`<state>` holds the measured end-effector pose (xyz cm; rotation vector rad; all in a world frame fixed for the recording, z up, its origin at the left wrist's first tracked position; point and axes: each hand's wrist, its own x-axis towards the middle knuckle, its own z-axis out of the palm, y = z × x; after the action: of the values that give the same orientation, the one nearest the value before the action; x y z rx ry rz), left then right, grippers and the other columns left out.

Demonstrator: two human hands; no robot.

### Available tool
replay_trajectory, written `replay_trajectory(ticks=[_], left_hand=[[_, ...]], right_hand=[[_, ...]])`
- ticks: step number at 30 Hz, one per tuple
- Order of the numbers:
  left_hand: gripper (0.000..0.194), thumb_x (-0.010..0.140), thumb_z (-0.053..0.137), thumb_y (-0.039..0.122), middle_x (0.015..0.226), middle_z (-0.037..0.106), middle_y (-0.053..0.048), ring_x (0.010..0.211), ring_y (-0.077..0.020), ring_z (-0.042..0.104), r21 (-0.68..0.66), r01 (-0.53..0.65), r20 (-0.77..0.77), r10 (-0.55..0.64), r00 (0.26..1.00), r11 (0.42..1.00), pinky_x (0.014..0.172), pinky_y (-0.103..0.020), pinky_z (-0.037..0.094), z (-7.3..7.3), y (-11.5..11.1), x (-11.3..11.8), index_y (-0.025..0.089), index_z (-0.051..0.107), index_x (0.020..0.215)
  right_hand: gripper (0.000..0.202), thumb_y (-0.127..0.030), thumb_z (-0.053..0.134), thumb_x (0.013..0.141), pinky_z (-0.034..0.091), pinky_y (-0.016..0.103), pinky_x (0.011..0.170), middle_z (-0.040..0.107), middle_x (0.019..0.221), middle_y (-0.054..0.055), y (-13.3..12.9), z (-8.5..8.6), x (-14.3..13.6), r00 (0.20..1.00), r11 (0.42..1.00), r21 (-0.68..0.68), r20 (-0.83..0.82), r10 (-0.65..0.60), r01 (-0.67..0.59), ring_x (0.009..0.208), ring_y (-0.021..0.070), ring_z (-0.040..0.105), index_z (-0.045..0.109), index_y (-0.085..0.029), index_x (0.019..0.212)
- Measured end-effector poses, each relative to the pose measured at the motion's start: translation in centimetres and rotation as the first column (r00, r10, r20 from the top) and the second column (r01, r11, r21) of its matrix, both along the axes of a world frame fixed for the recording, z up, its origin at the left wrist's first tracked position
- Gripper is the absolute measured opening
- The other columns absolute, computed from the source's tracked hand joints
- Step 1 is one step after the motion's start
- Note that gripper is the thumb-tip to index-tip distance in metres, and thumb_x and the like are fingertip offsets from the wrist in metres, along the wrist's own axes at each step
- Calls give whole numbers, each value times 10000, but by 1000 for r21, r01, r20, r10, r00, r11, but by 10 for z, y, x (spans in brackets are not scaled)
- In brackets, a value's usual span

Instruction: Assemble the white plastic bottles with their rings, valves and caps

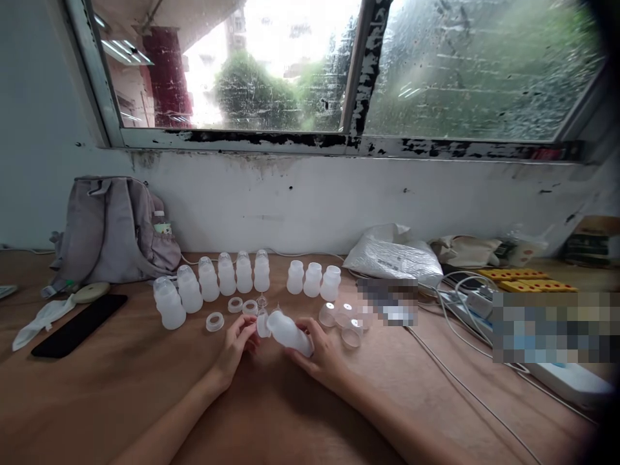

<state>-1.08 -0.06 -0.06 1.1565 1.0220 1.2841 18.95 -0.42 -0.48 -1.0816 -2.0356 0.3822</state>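
My right hand is wrapped round a frosted white baby bottle, tilted with its mouth toward the left. Between the fingertips of my left hand is a white bottle collar, close to the bottle's mouth; whether they touch I cannot tell. A clear nipple is just behind the collar. Loose white rings lie left of my hands. Several clear domed caps sit by my right hand. Behind stand several bottles with clear caps and three bottles without caps.
A grey backpack and a black phone-like slab are at the left. A silvery plastic bag leans at the wall. Cables, a white power strip and yellow blocks occupy the right.
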Motion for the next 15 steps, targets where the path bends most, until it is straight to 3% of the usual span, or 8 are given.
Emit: replay_trajectory(ticks=[10, 15], left_hand=[[251, 748, 513, 415, 518, 471, 44, 465, -99, 459, 21, 56, -145, -52, 988, 998, 475, -200, 364, 8, -3, 0, 169, 511, 702], [326, 757, 491, 461, 447, 463, 52, 422, -88, 419, 48, 72, -196, -61, 979, 996, 458, -194, 329, 4, -2, 0, 174, 459, 605]], right_hand=[[438, -228, 593, 714, 440, 350, 779, 538, 986, 70, -8, 15, 6, 991, 988, 142, 123, 47, -64, 907, 217, 504, 484, -246, 1137], [426, -255, 572, 745, 437, 383, 784, 534, 1004, 85, -10, 15, 7, 985, 969, 236, 167, 39, -78, 899, 225, 498, 482, -248, 1161]])
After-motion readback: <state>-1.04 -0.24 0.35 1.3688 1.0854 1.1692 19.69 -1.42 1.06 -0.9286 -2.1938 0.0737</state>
